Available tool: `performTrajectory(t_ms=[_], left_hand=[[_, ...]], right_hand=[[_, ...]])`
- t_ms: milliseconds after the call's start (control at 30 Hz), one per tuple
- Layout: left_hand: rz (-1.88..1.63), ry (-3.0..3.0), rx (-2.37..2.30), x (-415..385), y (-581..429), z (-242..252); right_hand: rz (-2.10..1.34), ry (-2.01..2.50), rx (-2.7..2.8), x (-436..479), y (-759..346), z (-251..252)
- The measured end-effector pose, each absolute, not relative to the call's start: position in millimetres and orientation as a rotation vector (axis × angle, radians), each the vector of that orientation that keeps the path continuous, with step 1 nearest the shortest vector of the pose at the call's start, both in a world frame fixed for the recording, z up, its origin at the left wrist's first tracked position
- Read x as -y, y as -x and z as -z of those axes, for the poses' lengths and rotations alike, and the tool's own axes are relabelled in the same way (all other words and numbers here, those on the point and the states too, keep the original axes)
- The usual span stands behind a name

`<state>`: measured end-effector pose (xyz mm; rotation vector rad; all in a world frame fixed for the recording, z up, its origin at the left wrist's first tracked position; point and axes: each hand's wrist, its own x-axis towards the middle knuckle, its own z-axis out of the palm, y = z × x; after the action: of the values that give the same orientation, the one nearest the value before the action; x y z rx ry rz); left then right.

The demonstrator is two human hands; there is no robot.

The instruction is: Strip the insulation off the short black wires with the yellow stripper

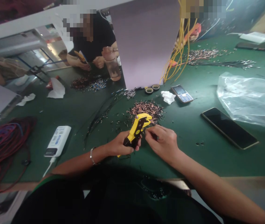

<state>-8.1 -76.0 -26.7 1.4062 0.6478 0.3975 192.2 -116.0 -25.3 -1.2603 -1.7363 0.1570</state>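
Observation:
My left hand is wrapped round the black grip of a yellow and black wire stripper, which tilts upward with its jaws to the right. Close beside those jaws, my right hand is closed in a pinch. Whatever sits between its fingertips is too small to make out. Just beyond the tool lies a pile of short copper-coloured and black wire pieces. Thin black wires stretch over the green table to the left of my hands.
A power bank and coiled red wires lie at left. On the right are a smartphone, a keypad phone and a clear plastic bag. A pale divider stands ahead; co-workers' hands appear beyond it.

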Motion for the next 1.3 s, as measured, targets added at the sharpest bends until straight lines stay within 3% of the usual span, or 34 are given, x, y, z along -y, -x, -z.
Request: performTrajectory(t_ms=[400, 800, 1300], left_hand=[[-0.482, -1.517, -0.674, 79.3, 7.4, 28.1], [-0.410, -1.673, -0.607, 77.7, 5.7, 23.4], [-0.424, -1.584, -0.800, 84.0, 3.9, 25.2]], right_hand=[[-0.210, 1.391, 1.634, 115.2, -193.7, 25.8], [-0.483, 1.307, 1.639, 119.5, -188.8, 19.0], [-0.499, 1.326, 1.684, 118.6, -188.4, 22.6]])
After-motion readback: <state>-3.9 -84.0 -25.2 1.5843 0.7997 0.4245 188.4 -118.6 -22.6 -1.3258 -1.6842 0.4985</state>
